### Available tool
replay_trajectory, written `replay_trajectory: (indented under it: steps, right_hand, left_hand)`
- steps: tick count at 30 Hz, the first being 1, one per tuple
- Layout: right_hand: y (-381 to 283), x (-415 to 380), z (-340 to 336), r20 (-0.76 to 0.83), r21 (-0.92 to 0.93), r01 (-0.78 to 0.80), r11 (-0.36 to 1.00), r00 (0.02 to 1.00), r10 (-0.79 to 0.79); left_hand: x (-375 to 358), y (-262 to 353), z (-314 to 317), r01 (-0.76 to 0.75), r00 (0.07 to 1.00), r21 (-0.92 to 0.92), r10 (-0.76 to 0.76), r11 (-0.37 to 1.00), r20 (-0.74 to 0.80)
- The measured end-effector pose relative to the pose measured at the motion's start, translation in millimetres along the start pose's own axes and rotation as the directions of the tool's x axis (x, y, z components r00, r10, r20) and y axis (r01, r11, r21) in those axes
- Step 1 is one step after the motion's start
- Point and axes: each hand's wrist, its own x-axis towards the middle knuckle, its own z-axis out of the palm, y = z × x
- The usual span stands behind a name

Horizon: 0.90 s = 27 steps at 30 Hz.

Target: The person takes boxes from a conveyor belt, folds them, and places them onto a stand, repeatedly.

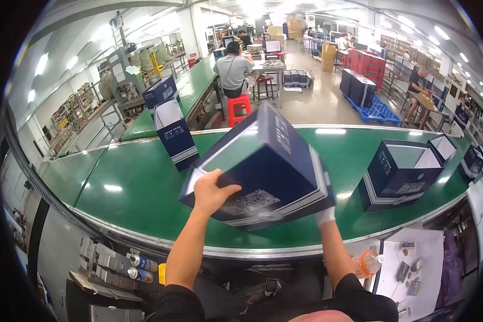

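Observation:
Tilted above the green belt is a large dark blue box, open on its left side, with a white stripe and a printed pattern. My left hand grips its open left edge, thumb on the outer face. At its lower right corner is my right hand, in a white covering, against the box; its fingers are mostly hidden and blurred. A narrow blue box stands open on the belt at the left. To the right stands another open blue box.
More blue boxes are at the far right and back left. A person sits on a red stool. Spray cans, an orange bottle and a white tray lie below the belt's near edge.

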Motion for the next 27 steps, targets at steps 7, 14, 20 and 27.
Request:
replay_trajectory:
  steps: [7, 14, 20, 27]
  right_hand:
    - [-28.1, -5.8, 36.3, 0.463, 0.539, 0.102, 0.836, 0.793, -0.395]
    - [130.6, -6.5, -14.6, 0.301, 0.3, -0.247, 0.921, 0.941, 0.154]
    - [-121.6, -25.9, 89.4, 0.536, 0.416, 0.149, 0.897, 0.757, -0.374]
    - [64.8, 6.9, 9.1, 0.158, 0.269, -0.168, 0.948, 0.979, 0.129]
  left_hand:
    - [-88.9, -92.3, 66.4, 0.266, 0.902, -0.841, -0.43, 0.471, 0.045]
    - [-123.3, -98.7, 90.4, 0.312, 0.848, -0.872, -0.525, 0.377, 0.076]
    - [-122.3, -91.4, 101.2, 0.199, 0.848, -0.837, -0.518, 0.509, -0.113]
    - [-114.4, -71.8, 83.7, 0.25, 0.792, -0.844, -0.601, 0.474, -0.104]
